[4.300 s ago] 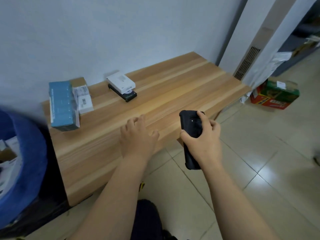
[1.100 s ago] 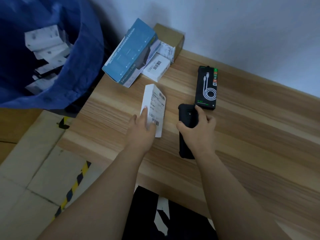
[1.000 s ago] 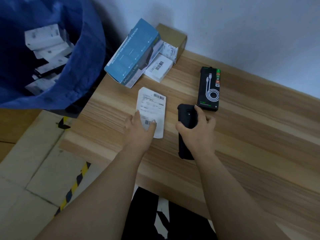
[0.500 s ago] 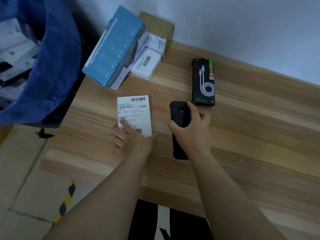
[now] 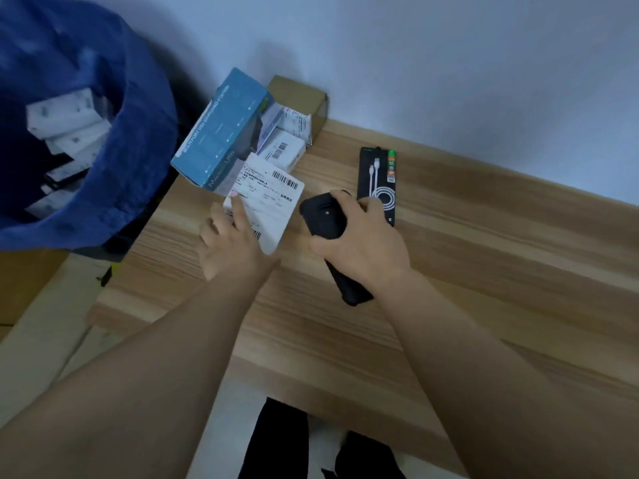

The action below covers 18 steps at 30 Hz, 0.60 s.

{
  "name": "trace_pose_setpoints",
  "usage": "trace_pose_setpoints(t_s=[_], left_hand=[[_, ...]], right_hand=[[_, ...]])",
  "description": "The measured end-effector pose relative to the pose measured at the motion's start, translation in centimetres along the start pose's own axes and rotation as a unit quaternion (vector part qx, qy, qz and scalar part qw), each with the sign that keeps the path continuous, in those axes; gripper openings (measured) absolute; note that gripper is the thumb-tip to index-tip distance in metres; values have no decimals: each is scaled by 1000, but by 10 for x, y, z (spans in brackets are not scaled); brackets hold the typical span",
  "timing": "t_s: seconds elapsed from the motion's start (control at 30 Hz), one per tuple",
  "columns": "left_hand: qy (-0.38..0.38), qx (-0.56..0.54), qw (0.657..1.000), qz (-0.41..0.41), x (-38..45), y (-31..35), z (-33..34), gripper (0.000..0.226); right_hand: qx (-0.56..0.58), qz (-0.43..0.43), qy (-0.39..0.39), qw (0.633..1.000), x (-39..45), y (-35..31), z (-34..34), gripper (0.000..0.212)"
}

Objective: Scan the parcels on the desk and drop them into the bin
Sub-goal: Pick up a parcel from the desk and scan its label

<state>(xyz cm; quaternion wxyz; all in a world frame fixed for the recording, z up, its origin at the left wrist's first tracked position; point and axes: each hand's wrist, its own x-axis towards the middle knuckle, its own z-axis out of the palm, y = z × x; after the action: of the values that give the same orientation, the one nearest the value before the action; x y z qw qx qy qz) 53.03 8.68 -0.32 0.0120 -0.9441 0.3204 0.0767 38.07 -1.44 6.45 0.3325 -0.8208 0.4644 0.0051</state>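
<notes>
My left hand (image 5: 235,247) holds a flat white parcel (image 5: 268,202) with its barcode label facing up. The parcel is tilted, and its far corner overlaps the blue box (image 5: 221,140). My right hand (image 5: 366,243) grips a black handheld scanner (image 5: 325,219), whose head sits just right of the parcel. A black cable package (image 5: 378,181) lies flat on the wooden desk (image 5: 466,271) beyond the scanner. At the desk's left end stands the blue bin (image 5: 103,150) with several white parcels (image 5: 58,122) inside.
Against the wall, a small white barcoded box (image 5: 285,152) and a brown cardboard box (image 5: 297,98) sit beside the blue box. A tiled floor lies below the desk's near edge. My dark trouser legs (image 5: 276,444) show at the bottom.
The white parcel was turned label-up on the desk, then lifted and shifted toward the blue box. The scanner stayed beside it in my right hand.
</notes>
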Motion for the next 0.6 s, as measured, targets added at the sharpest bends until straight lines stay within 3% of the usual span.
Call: trace_pose_setpoints(t_s=[0.33,0.6], left_hand=[[106,96,989,32,-77,43,-73,127],[136,101,985,3,-131,50,-93,120]], right_hand=[[-124,-94,-22,988,-83,17,-113,82],[-175,-148,-11,973,-134,28,-145,67]])
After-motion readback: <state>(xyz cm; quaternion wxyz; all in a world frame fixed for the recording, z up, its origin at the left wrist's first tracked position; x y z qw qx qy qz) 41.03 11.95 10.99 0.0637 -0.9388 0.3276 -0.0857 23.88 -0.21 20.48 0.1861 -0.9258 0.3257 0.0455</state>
